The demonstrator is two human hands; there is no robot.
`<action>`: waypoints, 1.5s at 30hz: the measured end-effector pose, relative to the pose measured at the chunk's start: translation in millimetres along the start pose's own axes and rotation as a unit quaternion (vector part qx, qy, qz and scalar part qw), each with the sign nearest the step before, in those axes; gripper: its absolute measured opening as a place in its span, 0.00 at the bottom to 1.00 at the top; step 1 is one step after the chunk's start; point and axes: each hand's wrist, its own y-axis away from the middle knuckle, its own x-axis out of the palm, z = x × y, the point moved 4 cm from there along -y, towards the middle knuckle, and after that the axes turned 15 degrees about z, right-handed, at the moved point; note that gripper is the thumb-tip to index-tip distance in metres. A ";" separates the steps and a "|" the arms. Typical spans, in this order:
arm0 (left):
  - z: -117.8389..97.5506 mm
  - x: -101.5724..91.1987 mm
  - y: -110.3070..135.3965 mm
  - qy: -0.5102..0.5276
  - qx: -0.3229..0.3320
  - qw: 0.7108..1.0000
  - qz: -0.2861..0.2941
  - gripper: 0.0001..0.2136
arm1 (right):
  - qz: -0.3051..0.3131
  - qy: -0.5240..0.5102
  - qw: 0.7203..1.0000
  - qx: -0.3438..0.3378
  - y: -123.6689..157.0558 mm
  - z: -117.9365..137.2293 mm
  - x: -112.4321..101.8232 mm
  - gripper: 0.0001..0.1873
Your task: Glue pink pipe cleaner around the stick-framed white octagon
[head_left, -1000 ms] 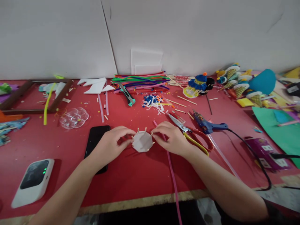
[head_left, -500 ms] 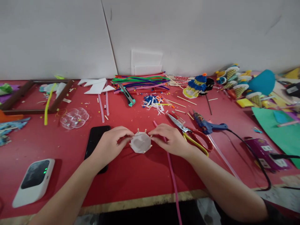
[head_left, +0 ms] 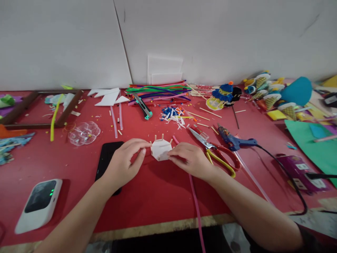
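Head: red tabletop (head_left: 142, 211), pale wall (head_left: 210, 38).

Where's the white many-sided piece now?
In the head view, the white piece is central, between left hand and right hand, over the red tabletop.

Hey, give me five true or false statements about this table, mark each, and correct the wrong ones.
1. The right hand touches the white many-sided piece. True.
2. The left hand is closed in a fist. False: its thumb and index fingertips are apart.
3. Part of the black phone is hidden behind the left hand and forearm. True.
4. The blue glue gun lies beside the phone. False: the blue glue gun lies beside the scissors.
5. A green sheet lies toward the table's right side. True.
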 end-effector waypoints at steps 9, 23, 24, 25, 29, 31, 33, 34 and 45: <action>-11.1 7.9 1.1 -0.093 0.081 0.992 0.012 0.11 | -0.019 0.041 0.999 0.003 0.1 9.4 -5.9 0.08; -20.7 10.9 1.9 -0.091 0.139 0.986 0.011 0.10 | 0.000 0.062 0.998 0.017 -0.5 13.0 -6.9 0.10; -20.9 10.6 2.3 -0.092 0.139 0.986 0.010 0.10 | 0.000 0.062 0.998 0.017 -0.4 13.1 -7.2 0.10; -21.0 10.5 2.8 -0.093 0.141 0.986 0.010 0.11 | 0.001 0.063 0.998 0.016 -0.3 13.2 -7.5 0.10; -20.9 11.6 4.0 -0.103 0.140 0.985 0.020 0.11 | -0.003 0.075 0.997 0.008 0.1 12.8 -7.4 0.12; -21.8 12.4 3.9 -0.106 0.140 0.984 0.029 0.12 | -0.008 0.084 0.996 -0.002 0.3 12.5 -7.1 0.12; -23.7 13.4 3.3 -0.107 0.141 0.984 0.035 0.14 | -0.013 0.092 0.996 -0.011 0.4 12.1 -6.7 0.12; -24.7 14.1 3.0 -0.108 0.140 0.984 0.038 0.15 | -0.015 0.095 0.995 -0.015 0.4 12.0 -6.5 0.12; -18.9 20.8 0.4 -0.120 0.095 0.988 0.036 0.21 | 0.030 0.092 0.995 0.011 0.8 11.1 -1.6 0.11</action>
